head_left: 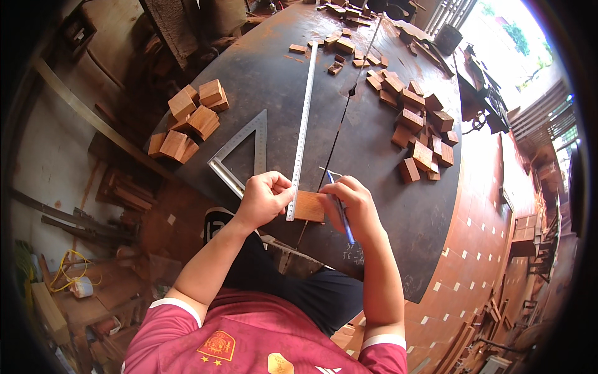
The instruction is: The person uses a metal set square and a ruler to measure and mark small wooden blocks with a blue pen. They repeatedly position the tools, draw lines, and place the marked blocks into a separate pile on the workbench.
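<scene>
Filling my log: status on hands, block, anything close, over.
Left hand at white ruler. Right hand holding blue pen. Wooden block between hands. Set square just beyond left hand.

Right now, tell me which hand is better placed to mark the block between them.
Likely the right hand: it holds the blue pen beside the wooden block, while the left hand holds the ruler.
</scene>
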Demonstrator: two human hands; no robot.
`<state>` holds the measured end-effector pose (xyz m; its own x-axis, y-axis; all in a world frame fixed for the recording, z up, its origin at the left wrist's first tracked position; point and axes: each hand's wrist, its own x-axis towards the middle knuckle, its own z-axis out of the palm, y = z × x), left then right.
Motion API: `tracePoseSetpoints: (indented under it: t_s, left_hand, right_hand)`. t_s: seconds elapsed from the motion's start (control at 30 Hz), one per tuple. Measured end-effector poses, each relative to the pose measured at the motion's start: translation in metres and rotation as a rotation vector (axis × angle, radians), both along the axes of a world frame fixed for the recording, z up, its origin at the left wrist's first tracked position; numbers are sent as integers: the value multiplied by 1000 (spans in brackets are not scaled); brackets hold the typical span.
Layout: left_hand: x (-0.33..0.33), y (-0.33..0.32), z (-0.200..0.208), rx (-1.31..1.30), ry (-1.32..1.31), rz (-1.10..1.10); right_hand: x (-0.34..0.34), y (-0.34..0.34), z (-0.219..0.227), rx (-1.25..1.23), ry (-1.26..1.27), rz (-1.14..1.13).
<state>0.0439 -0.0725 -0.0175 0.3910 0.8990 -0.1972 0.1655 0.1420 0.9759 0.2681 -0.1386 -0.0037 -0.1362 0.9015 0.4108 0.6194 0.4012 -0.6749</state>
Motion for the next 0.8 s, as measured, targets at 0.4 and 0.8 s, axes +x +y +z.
tracePoseSetpoints:
  t_s: [0.4, 0.8]
  left_hand:
    - [1, 2, 1, -32, 9, 8]
    - [3, 0, 2, -4, 52, 24]
  right_hand:
    - [-22, -6, -8, -426, 467, 87]
    - [-30, -3, -9, -386, 370, 68]
